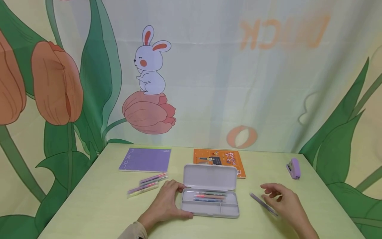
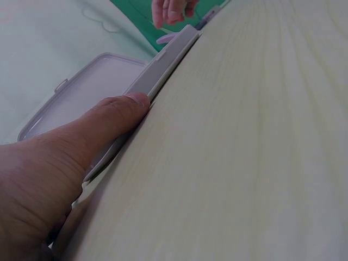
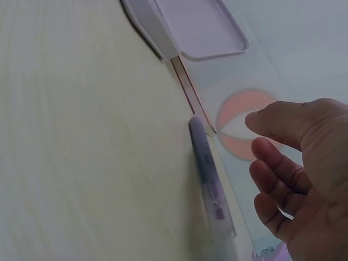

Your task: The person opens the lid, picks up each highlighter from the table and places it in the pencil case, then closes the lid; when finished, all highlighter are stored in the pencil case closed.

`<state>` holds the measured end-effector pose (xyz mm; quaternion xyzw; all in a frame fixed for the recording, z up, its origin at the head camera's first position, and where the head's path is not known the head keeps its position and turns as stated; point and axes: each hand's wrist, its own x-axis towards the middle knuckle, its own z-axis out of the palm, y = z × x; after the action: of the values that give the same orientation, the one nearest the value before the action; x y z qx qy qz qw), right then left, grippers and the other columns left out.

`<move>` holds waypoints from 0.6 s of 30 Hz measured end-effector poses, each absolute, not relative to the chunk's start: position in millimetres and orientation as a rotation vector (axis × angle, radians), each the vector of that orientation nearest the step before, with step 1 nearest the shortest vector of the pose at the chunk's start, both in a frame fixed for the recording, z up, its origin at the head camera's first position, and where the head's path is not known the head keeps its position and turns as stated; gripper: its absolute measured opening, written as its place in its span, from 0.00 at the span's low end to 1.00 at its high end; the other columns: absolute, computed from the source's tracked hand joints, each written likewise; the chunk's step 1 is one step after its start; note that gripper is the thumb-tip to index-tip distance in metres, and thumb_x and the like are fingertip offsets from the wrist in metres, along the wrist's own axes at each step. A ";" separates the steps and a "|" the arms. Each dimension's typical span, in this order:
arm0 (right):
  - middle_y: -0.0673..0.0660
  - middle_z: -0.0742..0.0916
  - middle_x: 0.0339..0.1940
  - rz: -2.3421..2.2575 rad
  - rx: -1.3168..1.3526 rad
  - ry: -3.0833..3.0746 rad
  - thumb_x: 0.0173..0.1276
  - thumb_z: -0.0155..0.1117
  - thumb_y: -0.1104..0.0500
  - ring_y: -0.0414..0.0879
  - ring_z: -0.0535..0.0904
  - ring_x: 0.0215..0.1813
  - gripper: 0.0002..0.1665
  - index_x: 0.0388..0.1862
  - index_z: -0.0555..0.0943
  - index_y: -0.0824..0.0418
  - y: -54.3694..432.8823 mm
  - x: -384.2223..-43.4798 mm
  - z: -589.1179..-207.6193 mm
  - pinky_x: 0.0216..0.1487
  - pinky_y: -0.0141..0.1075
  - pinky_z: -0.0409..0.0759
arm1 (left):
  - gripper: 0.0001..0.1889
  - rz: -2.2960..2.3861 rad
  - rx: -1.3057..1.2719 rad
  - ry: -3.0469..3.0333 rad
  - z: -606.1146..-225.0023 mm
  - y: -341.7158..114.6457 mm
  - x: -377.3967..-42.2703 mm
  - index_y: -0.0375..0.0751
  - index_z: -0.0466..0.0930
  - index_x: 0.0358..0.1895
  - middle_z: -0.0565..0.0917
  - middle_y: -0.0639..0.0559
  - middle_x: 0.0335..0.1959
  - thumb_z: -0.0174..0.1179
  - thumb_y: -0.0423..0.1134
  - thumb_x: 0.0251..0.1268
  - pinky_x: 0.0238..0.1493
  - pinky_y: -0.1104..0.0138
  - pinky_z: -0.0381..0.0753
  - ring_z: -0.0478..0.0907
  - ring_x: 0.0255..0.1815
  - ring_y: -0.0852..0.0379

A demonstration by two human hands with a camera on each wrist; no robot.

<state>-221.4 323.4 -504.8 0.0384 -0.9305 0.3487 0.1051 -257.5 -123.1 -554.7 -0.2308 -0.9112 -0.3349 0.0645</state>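
Observation:
A pale grey pencil case lies with its lid raised at the middle of the table. Several coloured pens are in its rear compartment; its two front compartments hold nothing. My left hand grips the case's left end, thumb at the front edge and fingers at the back corner. To the right of the case lies a purple-grey marker with a clear end. Beside and above that marker, my right hand hovers with loosely bent fingers; a gap shows between them in the right wrist view.
Several markers lie left of the left hand. A purple notebook is at the back left. Behind the case lies an orange booklet, partly covered by the lid. A purple stapler stands at the back right.

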 end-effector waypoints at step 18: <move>0.50 0.88 0.40 1.009 -0.016 -2.985 0.72 0.78 0.67 0.45 0.81 0.42 0.12 0.53 0.92 0.58 324.0 -228.9 -519.2 0.41 0.34 0.81 | 0.51 -1.014 -0.702 -2.743 -555.9 -123.9 -258.6 0.49 0.82 0.62 0.81 0.62 0.51 0.88 0.75 0.33 0.64 0.57 0.79 0.72 0.56 0.60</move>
<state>-228.9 324.0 -519.2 -0.0051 -0.9473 0.3203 -0.0046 -258.6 -123.9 -555.9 -0.2328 -0.9100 -0.3365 0.0668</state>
